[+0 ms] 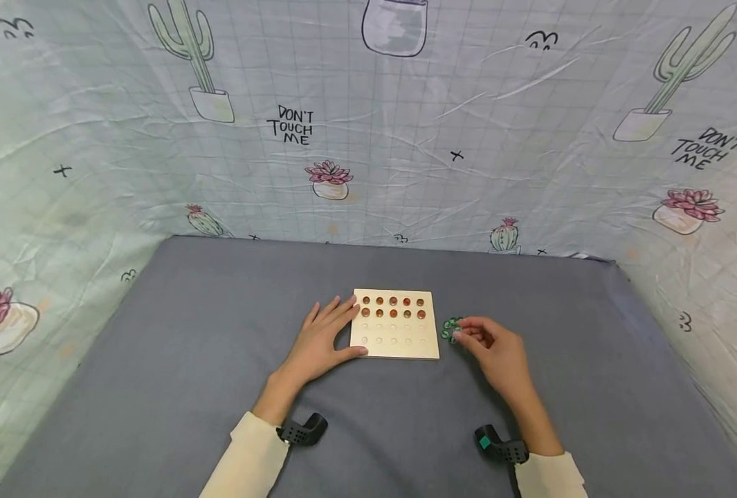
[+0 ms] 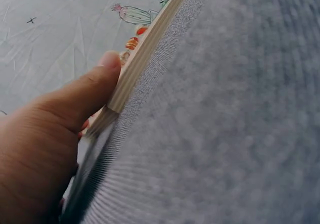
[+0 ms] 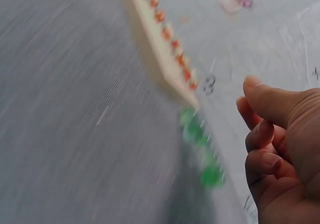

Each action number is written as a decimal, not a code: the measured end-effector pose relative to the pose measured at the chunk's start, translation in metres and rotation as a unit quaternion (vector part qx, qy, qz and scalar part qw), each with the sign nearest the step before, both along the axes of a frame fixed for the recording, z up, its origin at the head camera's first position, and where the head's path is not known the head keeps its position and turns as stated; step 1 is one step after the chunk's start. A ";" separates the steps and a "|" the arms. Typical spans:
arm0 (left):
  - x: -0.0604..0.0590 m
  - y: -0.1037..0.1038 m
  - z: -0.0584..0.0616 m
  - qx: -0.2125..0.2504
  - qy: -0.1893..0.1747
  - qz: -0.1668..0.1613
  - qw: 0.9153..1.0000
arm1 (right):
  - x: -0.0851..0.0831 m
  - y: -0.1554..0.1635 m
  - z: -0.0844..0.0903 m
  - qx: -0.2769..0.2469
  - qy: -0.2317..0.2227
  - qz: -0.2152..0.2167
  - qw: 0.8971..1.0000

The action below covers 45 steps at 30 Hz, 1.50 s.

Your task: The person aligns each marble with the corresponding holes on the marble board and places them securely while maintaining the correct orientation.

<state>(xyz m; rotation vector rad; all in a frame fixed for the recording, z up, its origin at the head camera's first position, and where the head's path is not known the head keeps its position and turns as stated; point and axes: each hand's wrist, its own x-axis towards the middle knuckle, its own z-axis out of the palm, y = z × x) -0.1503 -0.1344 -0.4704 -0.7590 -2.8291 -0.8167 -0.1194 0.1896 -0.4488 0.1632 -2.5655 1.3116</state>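
A pale wooden board point(image 1: 402, 336) with rows of round hollows lies on the grey cloth. Orange-red marbles point(image 1: 393, 301) fill its two far rows; the two near rows are bare. Spread along the board's left side, my left hand point(image 1: 320, 346) touches it with fingertips at the upper left and thumb at the lower left corner. In the left wrist view, the thumb point(image 2: 95, 86) lies against the wooden edge. Several green marbles point(image 1: 448, 325) sit in a cluster right of the board. Beside them is my right hand point(image 1: 499, 353), thumb and index tips close together, no marble visible between them in the right wrist view.
Grey cloth point(image 1: 231, 311) covers the table. A light fabric curtain point(image 1: 393, 138) printed with cacti hangs behind it and along both sides. Each wrist wears a black camera band, left point(image 1: 302, 430) and right point(image 1: 502, 446).
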 end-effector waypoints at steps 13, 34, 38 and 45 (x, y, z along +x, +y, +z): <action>-0.002 0.001 -0.005 -0.007 0.016 -0.003 1.000 | -0.022 -0.051 0.010 -0.075 -0.017 0.045 0.996; -0.001 0.000 -0.004 0.000 0.013 -0.006 1.000 | -0.032 -0.119 -0.008 -0.098 -0.007 0.088 0.991; -0.001 0.000 -0.005 0.005 0.013 -0.010 1.000 | -0.029 -0.127 -0.014 -0.081 -0.003 0.105 0.991; -0.004 0.000 -0.007 0.007 0.024 -0.010 1.000 | -0.034 -0.131 -0.018 -0.027 0.029 0.102 0.994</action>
